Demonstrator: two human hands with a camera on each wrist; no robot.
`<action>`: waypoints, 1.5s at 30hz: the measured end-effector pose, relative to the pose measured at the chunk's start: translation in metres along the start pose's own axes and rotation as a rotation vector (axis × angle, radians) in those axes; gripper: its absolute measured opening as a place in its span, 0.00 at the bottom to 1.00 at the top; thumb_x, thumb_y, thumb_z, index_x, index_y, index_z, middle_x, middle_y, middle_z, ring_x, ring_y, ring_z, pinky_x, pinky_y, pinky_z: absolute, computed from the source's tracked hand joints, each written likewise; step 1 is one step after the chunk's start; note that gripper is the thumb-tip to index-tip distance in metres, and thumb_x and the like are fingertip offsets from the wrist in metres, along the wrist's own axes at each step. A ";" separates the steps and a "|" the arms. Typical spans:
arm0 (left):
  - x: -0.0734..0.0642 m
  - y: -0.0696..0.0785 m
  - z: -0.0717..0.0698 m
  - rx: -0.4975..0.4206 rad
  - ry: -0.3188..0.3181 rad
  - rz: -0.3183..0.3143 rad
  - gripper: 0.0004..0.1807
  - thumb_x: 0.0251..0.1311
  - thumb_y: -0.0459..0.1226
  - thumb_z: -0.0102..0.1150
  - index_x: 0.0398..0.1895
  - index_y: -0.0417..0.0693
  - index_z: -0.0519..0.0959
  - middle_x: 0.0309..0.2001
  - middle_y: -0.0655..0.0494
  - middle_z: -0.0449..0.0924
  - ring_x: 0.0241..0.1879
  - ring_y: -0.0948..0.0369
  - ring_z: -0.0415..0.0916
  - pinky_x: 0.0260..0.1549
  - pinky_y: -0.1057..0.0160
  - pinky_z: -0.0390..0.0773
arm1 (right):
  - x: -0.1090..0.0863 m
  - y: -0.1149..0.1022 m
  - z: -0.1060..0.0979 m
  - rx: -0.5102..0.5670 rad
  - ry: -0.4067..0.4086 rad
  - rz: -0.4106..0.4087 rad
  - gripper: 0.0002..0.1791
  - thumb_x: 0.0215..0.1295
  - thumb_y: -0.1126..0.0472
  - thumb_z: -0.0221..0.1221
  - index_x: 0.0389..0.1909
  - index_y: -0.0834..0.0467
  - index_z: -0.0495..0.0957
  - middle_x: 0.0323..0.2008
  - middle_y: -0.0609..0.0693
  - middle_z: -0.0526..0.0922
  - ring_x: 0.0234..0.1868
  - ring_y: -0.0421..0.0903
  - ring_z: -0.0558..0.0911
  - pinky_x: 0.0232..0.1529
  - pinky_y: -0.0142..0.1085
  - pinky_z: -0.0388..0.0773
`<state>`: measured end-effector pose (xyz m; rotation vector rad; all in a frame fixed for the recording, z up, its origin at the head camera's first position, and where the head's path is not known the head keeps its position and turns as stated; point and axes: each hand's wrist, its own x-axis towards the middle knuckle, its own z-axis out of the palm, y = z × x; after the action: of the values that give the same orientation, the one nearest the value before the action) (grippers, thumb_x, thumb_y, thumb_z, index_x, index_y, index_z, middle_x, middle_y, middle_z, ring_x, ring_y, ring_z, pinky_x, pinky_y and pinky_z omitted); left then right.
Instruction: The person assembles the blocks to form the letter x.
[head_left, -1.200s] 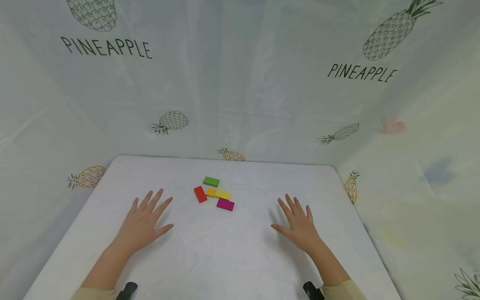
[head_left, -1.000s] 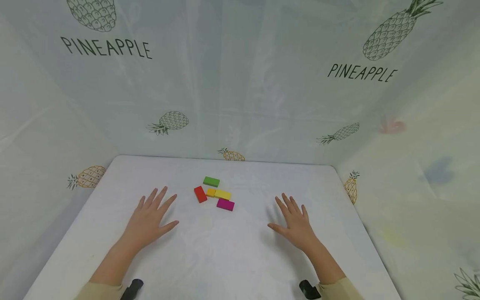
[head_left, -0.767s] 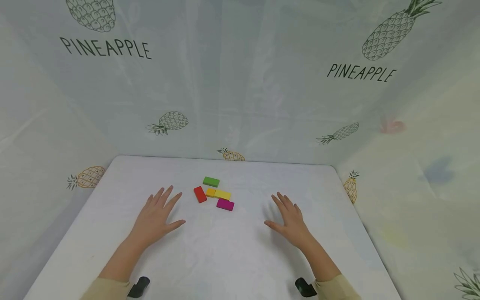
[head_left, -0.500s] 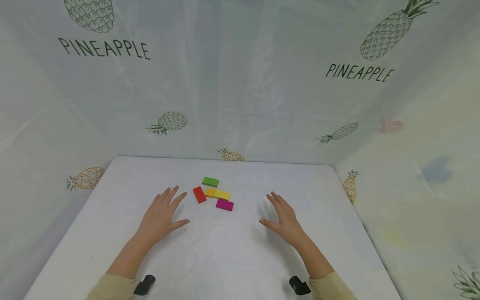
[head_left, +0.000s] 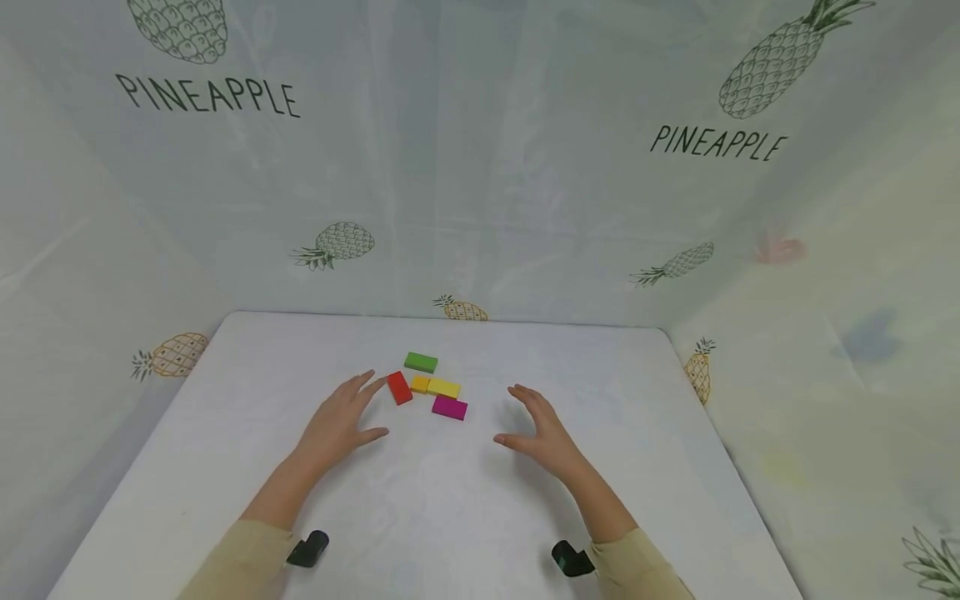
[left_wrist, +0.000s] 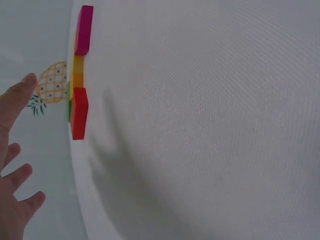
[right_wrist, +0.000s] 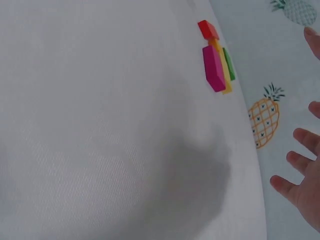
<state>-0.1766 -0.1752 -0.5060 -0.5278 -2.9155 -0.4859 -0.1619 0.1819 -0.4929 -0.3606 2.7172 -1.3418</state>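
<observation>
Small coloured blocks lie flat in a loose cluster on the white table. In the head view a red block (head_left: 400,388) is leftmost, and a green block (head_left: 422,362) sits farthest back. An orange block (head_left: 420,384) is end to end with a yellow block (head_left: 444,388), with a magenta block (head_left: 450,407) just in front. My left hand (head_left: 339,425) hovers left of the cluster, its fingertips right by the red block. To the right of the magenta block, my right hand (head_left: 545,432) hangs over the table with thumb and fingers spread apart. Neither hand holds anything.
The white table (head_left: 450,517) has a pale curtain (head_left: 480,167) printed with pineapples behind it and at both sides. Dark wrist cameras (head_left: 309,549) stick out inward from beige sleeves (head_left: 243,560).
Both hands have moved inward toward the blocks, the left rightward and the right leftward, their fingers drawing closer together. The blocks have stayed in place.
</observation>
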 end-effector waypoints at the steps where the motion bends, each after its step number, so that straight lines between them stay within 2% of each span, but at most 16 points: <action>1: 0.002 0.000 0.002 -0.006 -0.001 -0.007 0.48 0.46 0.47 0.76 0.71 0.46 0.63 0.69 0.41 0.61 0.66 0.43 0.60 0.59 0.43 0.67 | 0.001 -0.001 0.002 0.015 -0.004 0.000 0.44 0.54 0.51 0.71 0.71 0.51 0.63 0.72 0.48 0.59 0.73 0.52 0.55 0.66 0.59 0.56; 10: 0.015 0.000 0.019 -0.113 0.004 -0.034 0.42 0.49 0.43 0.75 0.67 0.44 0.68 0.66 0.43 0.67 0.65 0.45 0.63 0.59 0.44 0.67 | 0.011 -0.002 0.020 0.132 -0.090 0.019 0.41 0.53 0.55 0.73 0.68 0.44 0.66 0.67 0.46 0.66 0.69 0.55 0.63 0.64 0.58 0.61; 16: 0.024 -0.002 0.023 -0.135 -0.013 -0.035 0.38 0.50 0.40 0.75 0.66 0.46 0.70 0.64 0.45 0.69 0.63 0.46 0.65 0.58 0.46 0.69 | 0.017 -0.007 0.029 0.149 -0.133 -0.017 0.39 0.54 0.58 0.72 0.67 0.48 0.68 0.64 0.46 0.70 0.66 0.51 0.66 0.64 0.54 0.62; 22: 0.032 -0.007 0.028 -0.092 -0.055 -0.018 0.38 0.50 0.41 0.75 0.65 0.49 0.71 0.62 0.47 0.70 0.62 0.48 0.66 0.57 0.46 0.70 | 0.023 -0.010 0.037 0.150 -0.172 -0.041 0.38 0.55 0.59 0.71 0.67 0.55 0.68 0.63 0.47 0.71 0.64 0.52 0.68 0.63 0.54 0.63; 26: 0.037 -0.009 0.027 -0.034 -0.085 0.017 0.37 0.49 0.42 0.75 0.65 0.50 0.72 0.62 0.47 0.71 0.62 0.47 0.66 0.56 0.46 0.71 | 0.027 -0.012 0.042 0.150 -0.198 -0.042 0.37 0.55 0.58 0.72 0.66 0.54 0.69 0.62 0.46 0.72 0.64 0.52 0.68 0.63 0.55 0.63; 31: 0.047 -0.015 0.028 0.047 -0.111 0.054 0.35 0.49 0.44 0.75 0.63 0.53 0.74 0.60 0.47 0.72 0.59 0.48 0.69 0.54 0.46 0.73 | 0.030 -0.016 0.047 0.140 -0.235 -0.040 0.37 0.54 0.57 0.72 0.66 0.54 0.69 0.62 0.50 0.72 0.64 0.54 0.68 0.62 0.55 0.65; 36: 0.057 -0.023 0.034 0.105 -0.151 0.055 0.35 0.50 0.45 0.75 0.64 0.55 0.74 0.61 0.49 0.72 0.59 0.49 0.68 0.55 0.48 0.73 | 0.032 -0.022 0.052 0.123 -0.259 -0.038 0.36 0.54 0.57 0.72 0.65 0.54 0.71 0.61 0.50 0.73 0.62 0.53 0.69 0.61 0.53 0.67; 45: 0.068 -0.023 0.042 0.034 -0.205 0.068 0.30 0.51 0.45 0.74 0.59 0.55 0.77 0.62 0.50 0.72 0.62 0.49 0.66 0.57 0.49 0.71 | 0.033 -0.020 0.065 0.085 -0.314 -0.025 0.36 0.51 0.56 0.74 0.62 0.52 0.73 0.58 0.49 0.75 0.59 0.51 0.71 0.58 0.51 0.71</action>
<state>-0.2513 -0.1602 -0.5392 -0.7086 -3.0799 -0.3941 -0.1783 0.1120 -0.5159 -0.5479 2.3998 -1.2791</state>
